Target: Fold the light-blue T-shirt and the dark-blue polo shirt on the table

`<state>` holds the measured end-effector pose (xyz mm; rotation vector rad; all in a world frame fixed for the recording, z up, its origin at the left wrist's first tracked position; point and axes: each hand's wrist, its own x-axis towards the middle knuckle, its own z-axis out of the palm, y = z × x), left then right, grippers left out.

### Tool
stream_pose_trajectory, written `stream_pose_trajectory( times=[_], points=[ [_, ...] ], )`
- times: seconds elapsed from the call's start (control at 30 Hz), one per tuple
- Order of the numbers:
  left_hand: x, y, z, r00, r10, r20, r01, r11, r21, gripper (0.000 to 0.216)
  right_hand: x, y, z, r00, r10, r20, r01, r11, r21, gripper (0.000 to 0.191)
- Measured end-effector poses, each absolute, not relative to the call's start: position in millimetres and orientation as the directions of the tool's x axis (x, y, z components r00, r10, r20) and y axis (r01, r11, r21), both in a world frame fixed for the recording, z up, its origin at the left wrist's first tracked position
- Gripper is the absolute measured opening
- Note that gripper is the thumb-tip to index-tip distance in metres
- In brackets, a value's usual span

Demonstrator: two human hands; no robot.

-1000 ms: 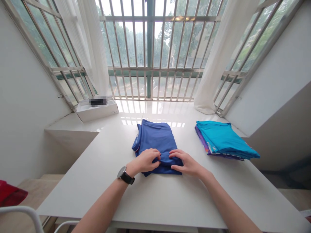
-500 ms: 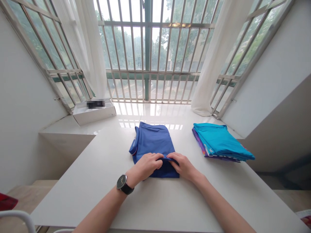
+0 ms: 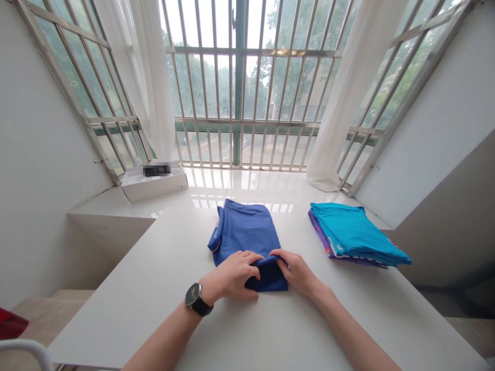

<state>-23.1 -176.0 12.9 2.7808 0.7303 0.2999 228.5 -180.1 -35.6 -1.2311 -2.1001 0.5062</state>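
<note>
**Blue garment, near edge gripped by both hands**

Object: folded blue garment [image 3: 247, 229], lying flat on the white table [image 3: 270, 330], roughly centre and towards the far side. A collar or trimmed edge shows on its left side. The long axis runs straight away from the person, towards the window. The short near edge lies directly under the hands.

Left hand [image 3: 232, 275]: partly closed. Fingers curl over the near edge at left of centre, with the thumb low against the tabletop. It has hold of a raised ridge of cloth. Wristwatch [image 3: 195, 299] on this wrist.

Right hand [image 3: 297, 272]: also partly closed, fingertips pinching the same ridge from the right. How far the thumb goes under the cloth cannot be told.

Relation: the garment extends forward from both hands. Neither hand is clearly nearer, and the fingertips almost meet over the centre line.

Surroundings: a stack of folded garments [image 3: 358, 232], teal on top, lies well apart to the right on the table. A white box [image 3: 154, 181] sits on the sill at far left. Barred window and white curtains beyond.

Change from 1.0 s ago: the hands then lay flatter, with fingers spread on the near end. They have since drawn together and the edge is bunched up between them. Stack and box unmoved.
</note>
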Motion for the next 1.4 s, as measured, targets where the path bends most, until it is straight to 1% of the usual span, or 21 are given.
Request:
stream_pose_trajectory(
  times=[0.17, 0.27, 0.4, 0.57, 0.67, 0.83, 0.93, 1.03, 1.1, 1.17, 1.2, 1.3, 1.33, 1.4],
  points=[
    [-25, -178, 18, 0.844, 0.53, 0.082, 0.486, -0.82, 0.302, 0.022, 226, -180, -39, -0.321, 0.84, 0.437, 0.614, 0.536, -0.58, 0.022],
    [-26, -179, 19, 0.842, 0.537, 0.051, 0.5, -0.813, 0.297, 0.028, 225, -181, -37, -0.349, 0.816, 0.462, 0.605, 0.572, -0.554, 0.025],
    [-30, -181, 23, 0.844, 0.536, 0.016, 0.505, -0.806, 0.308, 0.041, 226, -183, -32, -0.441, 0.784, 0.437, 0.618, 0.618, -0.486, 0.032],
    [-36, -182, 22, 0.848, 0.53, 0.014, 0.5, -0.807, 0.314, 0.05, 226, -182, -33, -0.46, 0.77, 0.442, 0.603, 0.636, -0.482, 0.038],
    [-33, -183, 19, 0.84, 0.541, 0.026, 0.513, -0.81, 0.283, 0.043, 226, -182, -36, -0.445, 0.768, 0.46, 0.596, 0.637, -0.489, 0.038],
    [-19, -185, 14, 0.817, 0.567, 0.104, 0.544, -0.818, 0.186, 0.019, 225, -182, -39, -0.435, 0.774, 0.46, 0.595, 0.63, -0.499, 0.033],
    [-13, -185, 12, 0.822, 0.55, 0.148, 0.539, -0.835, 0.108, 0.016, 224, -181, -40, -0.427, 0.774, 0.468, 0.589, 0.631, -0.505, 0.032],
    [-11, -185, 11, 0.819, 0.547, 0.176, 0.544, -0.836, 0.068, 0.014, 224, -182, -37, -0.42, 0.776, 0.471, 0.588, 0.628, -0.51, 0.029],
    [-11, -184, 10, 0.805, 0.565, 0.183, 0.562, -0.824, 0.071, 0.01, 223, -185, -33, -0.427, 0.775, 0.466, 0.584, 0.629, -0.512, 0.024],
    [-10, -182, 9, 0.781, 0.597, 0.185, 0.591, -0.802, 0.091, 0.013, 223, -188, -28, -0.445, 0.774, 0.451, 0.585, 0.632, -0.508, 0.019],
    [-10, -181, 8, 0.767, 0.615, 0.184, 0.607, -0.788, 0.104, 0.015, 224, -189, -26, -0.456, 0.773, 0.441, 0.588, 0.634, -0.503, 0.02],
    [-10, -177, 3, 0.729, 0.659, 0.183, 0.642, -0.752, 0.149, 0.017, 224, -191, -24, -0.48, 0.768, 0.424, 0.601, 0.64, -0.479, 0.032],
    [-10, -175, 1, 0.717, 0.673, 0.183, 0.652, -0.74, 0.165, 0.017, 225, -190, -25, -0.48, 0.768, 0.425, 0.606, 0.64, -0.472, 0.033],
    [-10, -173, -2, 0.693, 0.696, 0.189, 0.668, -0.718, 0.196, 0.018, 224, -189, -27, -0.471, 0.767, 0.435, 0.613, 0.64, -0.464, 0.026]
  ],
)
